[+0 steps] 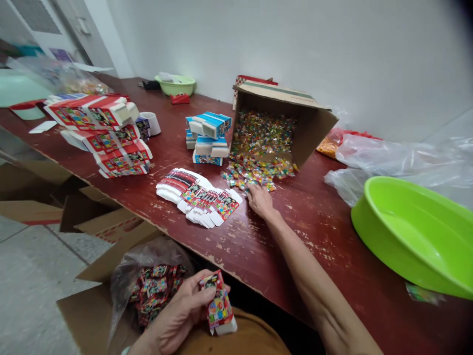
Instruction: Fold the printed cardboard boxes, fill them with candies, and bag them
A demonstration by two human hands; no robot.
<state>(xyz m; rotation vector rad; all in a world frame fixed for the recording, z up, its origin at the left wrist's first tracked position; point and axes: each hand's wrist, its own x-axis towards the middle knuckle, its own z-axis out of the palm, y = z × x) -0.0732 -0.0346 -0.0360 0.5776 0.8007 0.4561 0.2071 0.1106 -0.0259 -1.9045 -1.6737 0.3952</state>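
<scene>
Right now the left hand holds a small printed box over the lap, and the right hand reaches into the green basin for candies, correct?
Not quite. The head view shows the right hand at the loose candies spilled from the tipped cardboard carton, not in the green basin. The left hand does hold the small printed box over the lap.

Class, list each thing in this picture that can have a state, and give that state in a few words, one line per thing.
Cardboard carton: tipped on its side, open, sweets spilling out.
Wrapped sweets: loose in a heap on the table.
Flat box blanks: unfolded, fanned in a row.
Small printed box: folded up, held.
Left hand: closed on the small printed box.
Right hand: reaching into the sweets.
Green basin: upright.
</scene>
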